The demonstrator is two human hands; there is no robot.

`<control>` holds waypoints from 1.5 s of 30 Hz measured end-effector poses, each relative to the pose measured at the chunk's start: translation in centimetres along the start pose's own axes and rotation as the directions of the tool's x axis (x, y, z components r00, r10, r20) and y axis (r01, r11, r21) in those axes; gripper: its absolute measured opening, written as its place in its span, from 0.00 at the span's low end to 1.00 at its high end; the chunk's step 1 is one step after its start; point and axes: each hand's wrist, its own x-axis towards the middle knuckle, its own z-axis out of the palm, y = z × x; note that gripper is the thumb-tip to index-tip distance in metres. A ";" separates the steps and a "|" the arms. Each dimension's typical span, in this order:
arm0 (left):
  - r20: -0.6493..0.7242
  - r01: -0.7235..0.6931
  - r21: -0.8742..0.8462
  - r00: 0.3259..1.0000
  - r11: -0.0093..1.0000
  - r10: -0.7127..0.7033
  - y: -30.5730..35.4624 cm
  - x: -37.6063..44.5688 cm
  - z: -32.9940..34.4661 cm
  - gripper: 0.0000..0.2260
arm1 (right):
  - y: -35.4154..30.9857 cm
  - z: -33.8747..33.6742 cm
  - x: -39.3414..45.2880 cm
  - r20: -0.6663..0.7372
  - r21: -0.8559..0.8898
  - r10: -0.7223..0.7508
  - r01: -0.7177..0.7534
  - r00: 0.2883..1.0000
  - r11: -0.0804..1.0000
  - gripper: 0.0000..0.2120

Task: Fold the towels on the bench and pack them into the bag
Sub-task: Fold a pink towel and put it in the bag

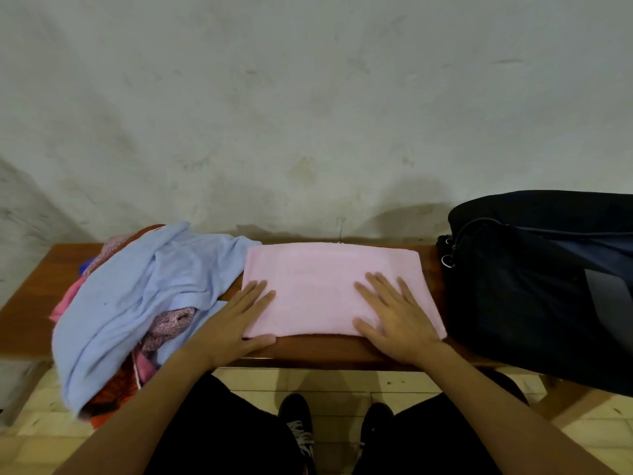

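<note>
Two hands, left [236, 323] and right [394, 320], press flat with spread fingers on the folded pink towel [329, 286]; no writing is legible.

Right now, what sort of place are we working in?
Probably a changing or utility room: a wooden bench against a stained plaster wall, pale floor tiles, and a dark sports bag beside loose towels.

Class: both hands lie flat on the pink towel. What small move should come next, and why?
Probably fold the flat pink towel in half again: left hand and right hand already press it, and it looks wide for the black bag.
</note>
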 end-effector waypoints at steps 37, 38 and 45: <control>-0.304 0.035 -0.245 0.946 0.969 -0.111 1.6 3.5 -4.2 0.15 | -16.7 -3.1 2.6 -0.157 0.809 0.384 -0.105 0.910 0.578 0.12; -0.283 0.041 -0.318 0.949 0.947 -0.137 1.5 3.5 -4.3 0.14 | -16.6 -3.2 2.5 -0.162 0.814 0.391 -0.102 0.906 0.572 0.13; -0.319 0.067 -0.668 0.874 0.741 -0.367 1.6 3.3 -6.0 0.17 | -15.0 -3.9 1.4 -0.095 0.972 0.549 -0.041 0.831 0.230 0.08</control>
